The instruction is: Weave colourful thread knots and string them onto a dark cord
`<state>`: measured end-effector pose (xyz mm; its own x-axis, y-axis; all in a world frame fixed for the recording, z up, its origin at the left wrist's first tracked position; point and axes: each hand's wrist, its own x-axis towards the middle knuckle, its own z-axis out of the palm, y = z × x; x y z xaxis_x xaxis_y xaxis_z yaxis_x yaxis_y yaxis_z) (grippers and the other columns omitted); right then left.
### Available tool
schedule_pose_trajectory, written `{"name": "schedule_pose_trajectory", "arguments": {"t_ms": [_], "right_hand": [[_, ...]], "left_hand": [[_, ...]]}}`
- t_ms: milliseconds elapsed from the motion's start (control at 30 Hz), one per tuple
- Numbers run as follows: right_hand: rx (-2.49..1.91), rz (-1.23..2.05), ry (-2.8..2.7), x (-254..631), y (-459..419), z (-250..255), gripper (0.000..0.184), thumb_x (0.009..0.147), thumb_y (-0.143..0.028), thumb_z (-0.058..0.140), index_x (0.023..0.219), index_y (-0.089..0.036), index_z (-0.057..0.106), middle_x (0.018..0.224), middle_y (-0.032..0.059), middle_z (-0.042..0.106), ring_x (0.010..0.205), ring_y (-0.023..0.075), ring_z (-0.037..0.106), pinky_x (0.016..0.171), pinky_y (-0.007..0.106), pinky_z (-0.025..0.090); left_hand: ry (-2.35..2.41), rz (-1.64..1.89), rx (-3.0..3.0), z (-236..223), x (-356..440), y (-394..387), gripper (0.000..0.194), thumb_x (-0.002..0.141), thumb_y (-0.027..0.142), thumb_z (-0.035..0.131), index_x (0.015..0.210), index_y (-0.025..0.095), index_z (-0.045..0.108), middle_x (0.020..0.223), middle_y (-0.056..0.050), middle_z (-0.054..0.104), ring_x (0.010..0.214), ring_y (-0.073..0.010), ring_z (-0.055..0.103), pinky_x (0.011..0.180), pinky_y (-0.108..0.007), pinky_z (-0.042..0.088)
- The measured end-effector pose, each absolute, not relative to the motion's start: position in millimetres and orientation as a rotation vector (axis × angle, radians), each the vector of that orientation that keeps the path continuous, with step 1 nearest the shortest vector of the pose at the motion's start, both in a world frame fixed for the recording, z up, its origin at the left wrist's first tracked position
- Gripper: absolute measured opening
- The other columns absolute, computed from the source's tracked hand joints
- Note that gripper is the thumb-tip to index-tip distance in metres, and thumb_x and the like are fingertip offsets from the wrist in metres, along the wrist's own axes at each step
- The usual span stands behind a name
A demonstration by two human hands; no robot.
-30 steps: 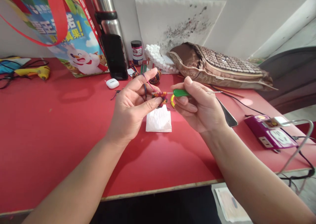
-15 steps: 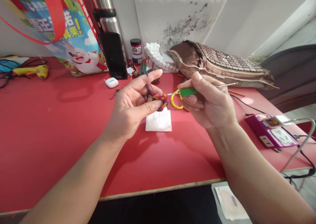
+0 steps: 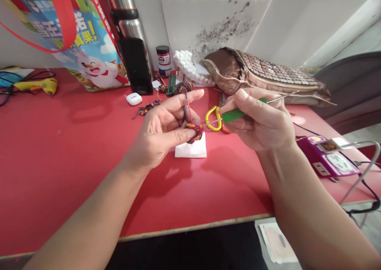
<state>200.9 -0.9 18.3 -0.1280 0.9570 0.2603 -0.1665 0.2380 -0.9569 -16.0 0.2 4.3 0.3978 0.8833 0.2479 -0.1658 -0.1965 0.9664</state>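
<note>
My left hand [image 3: 166, 127] pinches a small multicoloured crochet piece [image 3: 195, 132] between thumb and fingers. A strand of yarn [image 3: 188, 107] runs from the piece up over its raised index finger. In my right hand [image 3: 258, 119] is a crochet hook [image 3: 233, 115] with a green handle, its fingers wrapped round the grip. The hook's thin metal end points left at the piece, with fine pink loops stretched between them. Behind the hands sits a ball of multicoloured yarn [image 3: 184, 87]. A finished-looking crocheted strip [image 3: 149, 107] lies left of it, partly behind my left hand.
Below the hands lies a white paper packet [image 3: 192, 149] on the red table [image 3: 74, 174]. Yellow-handled scissors [image 3: 213, 119] lie behind. A phone [image 3: 135, 65], thermos [image 3: 127, 24], earbud case [image 3: 133, 99] and printed bag [image 3: 86, 43] stand left. A brown bag [image 3: 268, 71] and purple power strip [image 3: 327, 157] are right.
My right hand has moved right and slightly down with the hook, drawing the pink loops longer. My left hand and the crochet piece have shifted slightly down and right, uncovering the yarn ball.
</note>
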Motion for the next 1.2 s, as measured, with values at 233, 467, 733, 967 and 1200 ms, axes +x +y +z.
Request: {"name": "schedule_pose_trajectory", "arguments": {"t_ms": [233,467,733,967,1200], "right_hand": [[-0.861,1.154,-1.330,203,-2,17,0.039,0.082,-0.059,0.086,0.069,-0.023,0.076,0.052,-0.0026,0.047,0.044,0.0101,0.040,0.040,0.027,0.026],[-0.865,1.115,-1.353,204,-3,19,0.034,0.084,-0.053,0.086,0.067,-0.024,0.079,0.054,0.0000,0.056,0.044,0.0102,0.043,0.042,0.028,0.026],[-0.852,1.148,-1.439,209,-4,22,0.035,0.084,-0.051,0.087,0.069,-0.020,0.081,0.053,0.0010,0.062,0.043,0.0092,0.043,0.040,0.026,0.025],[-0.862,1.200,-1.592,213,-4,24,0.033,0.085,-0.044,0.087,0.067,-0.018,0.080,0.051,-0.0001,0.057,0.044,0.0082,0.042,0.040,0.025,0.026],[-0.897,1.358,-1.771,213,-5,27,0.041,0.090,-0.047,0.082,0.062,-0.017,0.077,0.050,-0.0002,0.054,0.048,0.0072,0.039,0.044,0.026,0.026]], "left_hand": [[0.644,1.031,1.413,4,-16,0,0.052,0.081,0.027,0.082,0.132,0.027,0.075,0.092,-0.008,0.075,0.077,-0.0220,0.068,0.066,-0.038,0.055],[0.624,0.993,1.425,0,-17,3,0.053,0.081,0.026,0.082,0.134,0.027,0.074,0.092,-0.008,0.075,0.076,-0.0225,0.067,0.066,-0.039,0.054],[0.622,0.894,1.442,2,-15,2,0.053,0.076,0.014,0.077,0.128,0.026,0.076,0.084,-0.004,0.067,0.075,-0.0179,0.062,0.060,-0.029,0.049],[0.702,0.692,1.579,13,-10,-6,0.036,0.073,0.004,0.066,0.105,0.018,0.071,0.080,0.002,0.058,0.072,-0.0112,0.058,0.064,-0.024,0.048],[0.741,0.461,1.913,11,-9,-9,0.022,0.068,0.000,0.059,0.080,0.019,0.059,0.076,0.002,0.055,0.062,-0.0091,0.048,0.056,-0.024,0.040]]}}
